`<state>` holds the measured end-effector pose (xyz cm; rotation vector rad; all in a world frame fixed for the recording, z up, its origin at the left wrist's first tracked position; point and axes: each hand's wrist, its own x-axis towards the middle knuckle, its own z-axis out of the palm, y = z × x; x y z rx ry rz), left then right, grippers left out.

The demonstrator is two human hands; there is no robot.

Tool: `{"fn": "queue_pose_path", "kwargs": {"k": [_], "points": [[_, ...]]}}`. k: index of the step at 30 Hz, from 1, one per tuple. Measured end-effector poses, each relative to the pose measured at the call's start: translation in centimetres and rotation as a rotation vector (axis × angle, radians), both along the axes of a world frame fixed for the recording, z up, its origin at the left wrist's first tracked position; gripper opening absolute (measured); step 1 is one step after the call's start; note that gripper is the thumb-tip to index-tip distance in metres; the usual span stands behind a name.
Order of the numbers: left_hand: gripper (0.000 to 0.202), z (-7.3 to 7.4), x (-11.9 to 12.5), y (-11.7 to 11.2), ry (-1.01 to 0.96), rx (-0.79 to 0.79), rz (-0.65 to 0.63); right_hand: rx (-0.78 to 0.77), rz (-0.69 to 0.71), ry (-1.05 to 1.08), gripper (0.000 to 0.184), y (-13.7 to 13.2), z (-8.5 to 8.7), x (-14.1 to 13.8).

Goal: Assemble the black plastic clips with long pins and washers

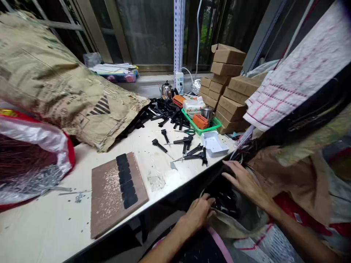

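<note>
Both my hands reach below the white table's [82,171] front edge into a sack [241,223] of small black parts [226,202]. My left hand [199,212] is curled, its fingers closed on the sack's rim or on parts that I cannot make out. My right hand [242,180] lies over the sack's opening with its fingers stretched out and apart. On the table above lie black-handled tools with thin metal shafts [192,151] and a brown board [116,191] carrying a row of black pads [126,180].
A large crumpled paper sack [63,87] and a red-edged bag of metal pieces [30,160] fill the left. A heap of black parts [161,111], a green tray [201,126], a white tray [214,143] and stacked cardboard boxes [226,91] stand at the back right. Checked cloth [298,69] hangs at right.
</note>
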<state>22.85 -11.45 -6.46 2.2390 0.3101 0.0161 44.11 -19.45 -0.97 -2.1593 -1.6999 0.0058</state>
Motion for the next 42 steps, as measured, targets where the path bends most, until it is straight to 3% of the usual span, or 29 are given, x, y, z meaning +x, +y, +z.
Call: {"fn": "queue_pose_path", "kwargs": {"k": [2, 5, 8, 11, 15, 18, 21, 25, 28, 31, 34, 39, 42], "points": [[0.038, 1.7, -1.5, 0.3, -0.017, 0.019, 0.059, 0.065, 0.154, -0.006, 0.034, 4.0, 1.4, -1.7], [0.035, 4.9, -2.6, 0.5, -0.092, 0.024, 0.153, 0.090, 0.310, -0.100, 0.029, 12.3, 3.0, -4.1], [0.032, 6.8, -3.5, 0.5, -0.173, 0.031, 0.235, -0.066, 0.351, -0.275, 0.027, 20.1, 2.7, -5.5], [0.029, 7.1, -5.2, 1.1, -0.293, 0.054, 0.321, -0.123, 0.394, -0.324, 0.031, 24.6, 1.5, -6.0], [0.024, 6.4, -8.5, 3.2, -0.485, 0.123, 0.569, -0.125, 0.378, -0.363, 0.030, 26.2, 1.2, -6.4], [0.022, 5.9, -10.7, 5.3, -0.497, 0.163, 0.813, -0.109, 0.305, -0.379, 0.031, 27.4, 1.8, -7.0], [0.023, 5.7, -12.4, 6.8, -0.493, 0.170, 0.979, -0.130, 0.267, -0.386, 0.033, 29.7, 2.0, -7.9], [0.028, 5.0, -13.8, 7.6, -0.484, 0.091, 1.126, -0.181, 0.339, -0.401, 0.042, 32.8, 1.2, -8.9], [0.034, 4.0, -14.2, 7.7, -0.483, -0.039, 1.249, -0.223, 0.436, -0.424, 0.035, 34.2, 0.5, -9.3], [0.037, 3.4, -14.4, 7.9, -0.508, -0.128, 1.273, -0.233, 0.500, -0.441, 0.027, 34.7, 0.6, -9.7], [0.038, 3.1, -14.4, 8.0, -0.520, -0.149, 1.255, -0.192, 0.510, -0.434, 0.026, 34.7, 1.9, -9.8], [0.035, 3.0, -14.5, 7.9, -0.507, -0.095, 1.259, -0.089, 0.354, -0.365, 0.035, 32.9, 4.8, -10.3], [0.035, 3.0, -14.4, 7.9, -0.517, -0.083, 1.262, -0.131, 0.277, -0.292, 0.032, 30.7, 4.4, -10.9]]}}
